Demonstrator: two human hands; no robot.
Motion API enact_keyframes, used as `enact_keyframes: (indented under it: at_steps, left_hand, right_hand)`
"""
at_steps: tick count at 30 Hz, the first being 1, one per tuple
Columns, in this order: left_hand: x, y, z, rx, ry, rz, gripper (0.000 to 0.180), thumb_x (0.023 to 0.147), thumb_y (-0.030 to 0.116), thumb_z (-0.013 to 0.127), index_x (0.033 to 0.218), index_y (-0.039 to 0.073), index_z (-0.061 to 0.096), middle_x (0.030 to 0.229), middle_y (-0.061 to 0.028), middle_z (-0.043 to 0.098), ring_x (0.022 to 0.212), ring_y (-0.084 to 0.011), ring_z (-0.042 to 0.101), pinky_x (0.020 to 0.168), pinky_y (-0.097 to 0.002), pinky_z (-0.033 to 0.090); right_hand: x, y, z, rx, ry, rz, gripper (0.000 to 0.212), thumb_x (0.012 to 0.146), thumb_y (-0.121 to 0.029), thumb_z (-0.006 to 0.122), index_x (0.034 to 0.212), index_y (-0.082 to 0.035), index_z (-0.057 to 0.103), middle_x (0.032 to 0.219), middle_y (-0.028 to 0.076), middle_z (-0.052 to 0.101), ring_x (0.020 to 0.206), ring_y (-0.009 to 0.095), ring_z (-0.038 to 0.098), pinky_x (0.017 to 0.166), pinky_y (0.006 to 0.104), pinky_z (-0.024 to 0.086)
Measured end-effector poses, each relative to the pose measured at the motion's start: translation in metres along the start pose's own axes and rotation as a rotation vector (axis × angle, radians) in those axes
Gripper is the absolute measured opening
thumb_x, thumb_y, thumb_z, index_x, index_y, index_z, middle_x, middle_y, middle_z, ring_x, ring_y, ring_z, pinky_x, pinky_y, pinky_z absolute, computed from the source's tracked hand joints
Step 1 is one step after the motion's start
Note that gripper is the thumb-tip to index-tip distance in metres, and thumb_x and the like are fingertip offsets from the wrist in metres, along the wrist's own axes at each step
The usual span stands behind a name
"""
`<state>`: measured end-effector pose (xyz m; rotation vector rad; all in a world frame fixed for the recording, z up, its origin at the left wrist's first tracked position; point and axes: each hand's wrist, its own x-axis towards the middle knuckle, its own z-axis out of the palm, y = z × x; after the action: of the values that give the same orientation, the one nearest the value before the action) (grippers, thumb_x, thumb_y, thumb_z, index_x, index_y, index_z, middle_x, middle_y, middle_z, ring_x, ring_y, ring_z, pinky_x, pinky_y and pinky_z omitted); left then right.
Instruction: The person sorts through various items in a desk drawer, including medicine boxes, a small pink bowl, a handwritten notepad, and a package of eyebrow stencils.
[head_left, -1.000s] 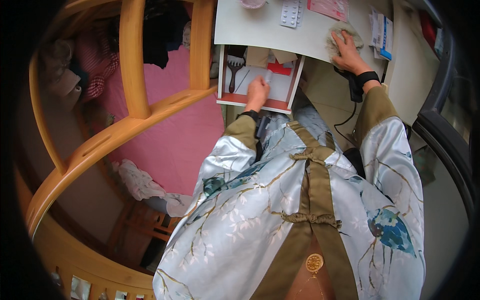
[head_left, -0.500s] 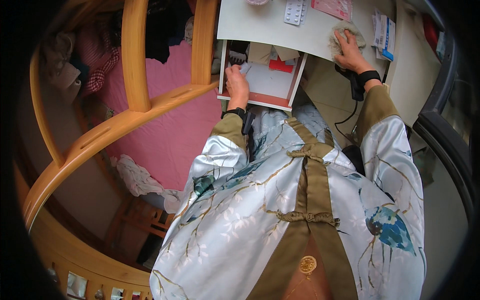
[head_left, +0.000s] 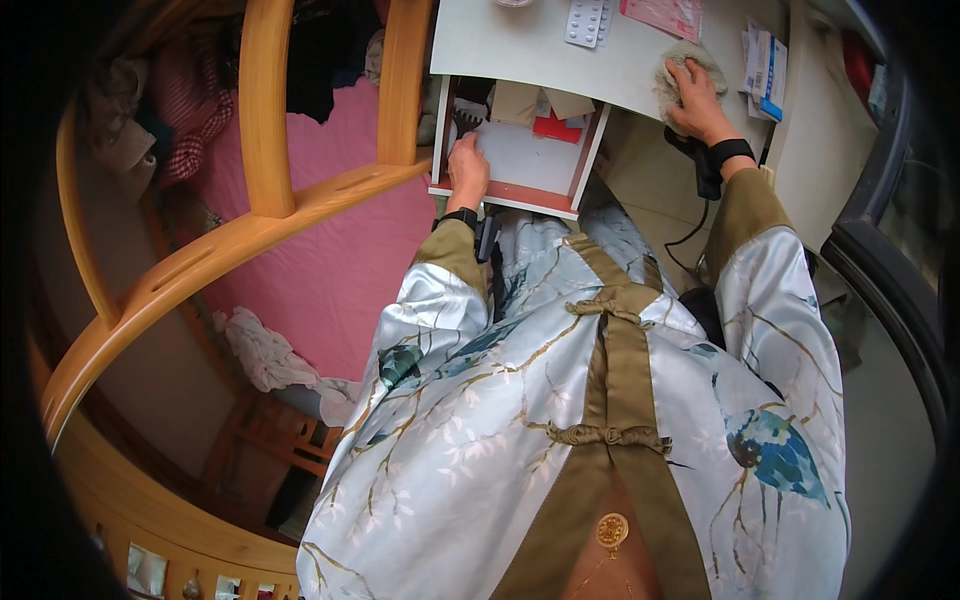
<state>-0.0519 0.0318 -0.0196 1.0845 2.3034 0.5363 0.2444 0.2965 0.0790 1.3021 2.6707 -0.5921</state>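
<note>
My left hand (head_left: pixel 467 170) reaches over the front of a pulled-out white drawer (head_left: pixel 516 198), at its left side. Its fingers are bent together down into the drawer, and what they hold, if anything, is hidden. Just beyond the fingertips is a black comb-like thing (head_left: pixel 466 118). Farther back in the drawer lie a red packet (head_left: pixel 556 127) and beige papers (head_left: pixel 515 103). On the white desk top (head_left: pixel 520 48), my right hand (head_left: pixel 698 103) presses on a greyish-green cloth (head_left: pixel 708 65), its fingers bent over it.
Blister packs of pills (head_left: pixel 584 24), a pink packet (head_left: pixel 665 14) and a blue-and-white box (head_left: pixel 768 78) lie on the desk. A wooden rail (head_left: pixel 240 232) and a pink-sheeted bed (head_left: pixel 310 265) are on the left. A black curved frame (head_left: pixel 890 270) stands at the right.
A whitish crumpled thing by my left fingers no longer shows, and that hand's fingers have dipped lower into the drawer. My right hand stays on the cloth. The view has shifted slightly.
</note>
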Motion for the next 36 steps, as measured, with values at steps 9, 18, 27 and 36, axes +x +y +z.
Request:
enact_keyframes:
  at_steps: [9,18,27,36]
  left_hand:
    - [0.003,-0.003,-0.006,-0.197,0.019,0.034,0.033,0.079,-0.003,0.046,0.111,-0.002,0.054,0.109,-0.0213,0.056,0.102,-0.037,0.052,0.088,-0.0395,0.042]
    - [-0.001,-0.006,-0.015,-0.258,-0.114,0.081,0.037,0.08,-0.001,0.048,0.118,-0.002,0.049,0.116,-0.0206,0.053,0.107,-0.0354,0.05,0.091,-0.0385,0.04]
    - [-0.001,-0.007,-0.014,-0.241,-0.128,0.162,0.037,0.083,-0.001,0.045,0.12,0.002,0.049,0.117,-0.0186,0.053,0.107,-0.0329,0.052,0.091,-0.0356,0.042]
    - [-0.002,-0.004,-0.016,-0.172,-0.161,0.136,0.038,0.082,-0.002,0.046,0.12,0.001,0.048,0.118,-0.0185,0.053,0.11,-0.0332,0.05,0.092,-0.0357,0.041]
  right_hand:
    - [-0.012,-0.064,-0.012,0.448,-0.126,0.005,0.034,0.067,-0.009,0.057,0.101,-0.01,0.054,0.1,0.014,0.055,0.094,0.033,0.054,0.082,0.0379,0.044]
    - [-0.008,-0.187,0.085,0.277,-0.209,-0.525,0.041,0.065,-0.004,0.059,0.106,-0.011,0.055,0.111,0.011,0.049,0.107,0.034,0.045,0.082,0.0388,0.046]
    - [-0.022,-0.205,0.141,-0.166,-0.29,-0.404,0.031,0.077,-0.014,0.053,0.108,-0.018,0.054,0.117,0.008,0.044,0.113,0.029,0.04,0.08,0.0497,0.043]
    - [-0.045,-0.167,0.138,-0.303,-0.276,-0.312,0.026,0.073,-0.018,0.058,0.095,-0.006,0.052,0.086,0.013,0.056,0.08,0.029,0.058,0.071,0.042,0.043]
